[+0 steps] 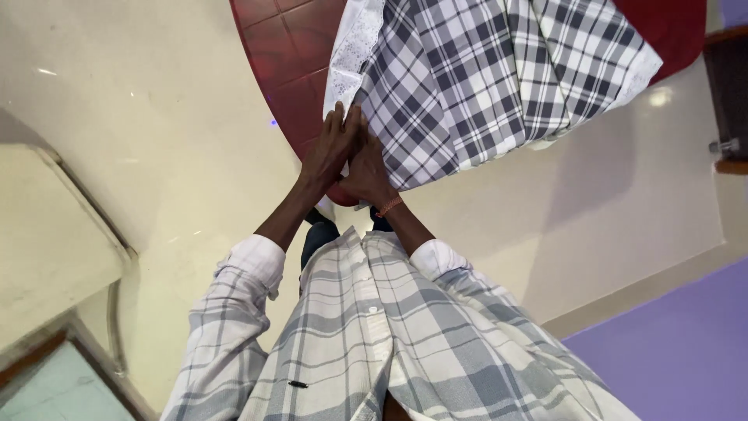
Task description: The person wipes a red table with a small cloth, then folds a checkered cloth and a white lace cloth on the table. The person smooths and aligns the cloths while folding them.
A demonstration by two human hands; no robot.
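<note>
Both hands [349, 152] on checked cloth [475, 78]

The far part of the red table [288, 86] was cut off by the top edge; much of its top was hidden under the checked cloth [483, 78]; the cloth's far end was cut off too. The palm of the left hand [331, 148] and the fingertips of the right hand [366, 168] could not be seen, as they were pressed together; the legs were hidden by the shirt [374, 335].
</note>
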